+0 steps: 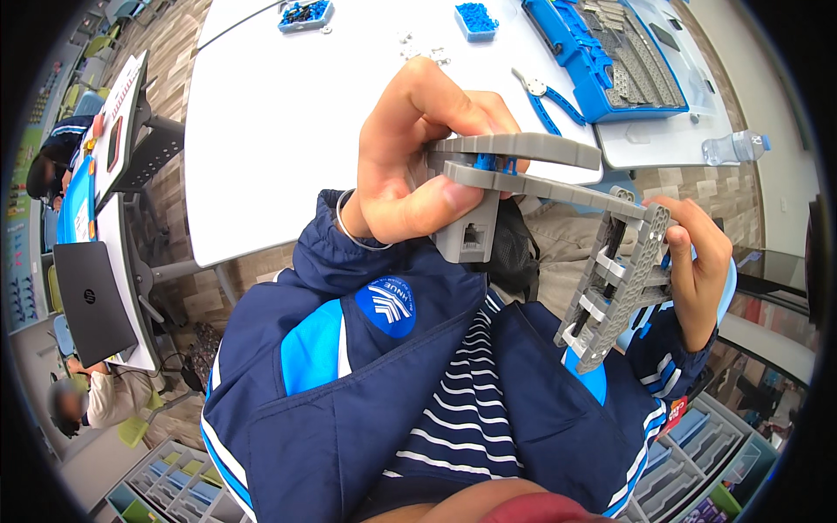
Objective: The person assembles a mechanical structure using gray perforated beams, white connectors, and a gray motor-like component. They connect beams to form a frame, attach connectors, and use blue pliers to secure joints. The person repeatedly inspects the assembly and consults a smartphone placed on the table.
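We grip a grey construction-kit assembly [558, 209] in both hands, held up in front of our chest above our navy and light-blue jacket [349, 375]. Our left hand [414, 166] is closed around the assembly's upper end, thumb pressed along the lower of two flat grey beams and fingers curled over the top one, with a small grey block [468, 234] hanging just below the thumb. Our right hand [697, 261] clasps the far end, fingers wrapped round the edge of a perforated grey frame [615, 279] that tilts down and inward toward our lap. The assembly's long axis runs from our left hand, at upper centre, down to the right, the beams pointing rightward and slightly downward, blue connector pegs [491, 162] showing between them. Beyond the hands lies a white table [288, 131] carrying blue-handled pliers [549, 98], two small trays of blue parts [478, 19], scattered pale pieces and an open blue parts case [610, 61], with a clear plastic bottle [735, 146] at its right edge. The floor is wood-patterned plank; at far left another person sits by a desk with a closed dark laptop [91, 301].
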Tool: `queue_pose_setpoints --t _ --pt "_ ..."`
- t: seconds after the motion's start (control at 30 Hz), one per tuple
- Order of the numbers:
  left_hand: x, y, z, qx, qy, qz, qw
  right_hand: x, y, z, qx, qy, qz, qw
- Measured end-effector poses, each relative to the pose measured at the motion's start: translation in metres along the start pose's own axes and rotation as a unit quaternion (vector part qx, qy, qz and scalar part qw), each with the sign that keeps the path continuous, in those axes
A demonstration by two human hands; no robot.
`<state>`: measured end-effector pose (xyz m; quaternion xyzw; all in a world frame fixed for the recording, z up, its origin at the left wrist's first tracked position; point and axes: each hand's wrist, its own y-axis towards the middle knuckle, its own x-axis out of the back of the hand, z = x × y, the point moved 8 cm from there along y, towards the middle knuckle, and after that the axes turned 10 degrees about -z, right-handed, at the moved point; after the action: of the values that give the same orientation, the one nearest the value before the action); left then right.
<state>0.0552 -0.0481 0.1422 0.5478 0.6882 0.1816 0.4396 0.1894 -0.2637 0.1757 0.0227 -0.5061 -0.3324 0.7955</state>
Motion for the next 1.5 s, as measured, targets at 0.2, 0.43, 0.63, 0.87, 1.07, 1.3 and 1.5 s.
queue_pose_setpoints --t 0.2,0.43,0.63,0.87,1.07,1.3,1.5 --pt "-0.002 0.0 -0.004 -0.023 -0.007 0.016 1.0 -0.003 0.002 0.003 0.006 0.012 0.002 1.0" --pt "0.0 -0.002 0.001 -0.017 0.084 0.003 0.996 -0.029 0.0 -0.012 -0.035 0.069 0.055 0.995" --pt "0.011 -0.004 0.017 0.054 0.183 -0.022 0.981 -0.083 -0.007 -0.019 0.02 0.097 0.095 0.991" --pt "0.018 -0.033 0.035 0.246 0.226 0.042 0.942 -0.181 -0.035 -0.023 -0.095 0.365 0.178 0.909" --pt "0.007 -0.047 0.05 0.313 0.159 0.009 0.936 -0.198 -0.051 -0.004 -0.092 0.485 0.202 0.846" --pt "-0.016 -0.008 0.03 0.325 0.112 0.046 0.938 -0.174 -0.037 0.001 -0.045 0.561 0.258 0.785" --pt "-0.045 0.015 0.005 0.295 0.207 0.166 0.918 -0.172 -0.037 0.008 -0.096 0.619 0.275 0.729"
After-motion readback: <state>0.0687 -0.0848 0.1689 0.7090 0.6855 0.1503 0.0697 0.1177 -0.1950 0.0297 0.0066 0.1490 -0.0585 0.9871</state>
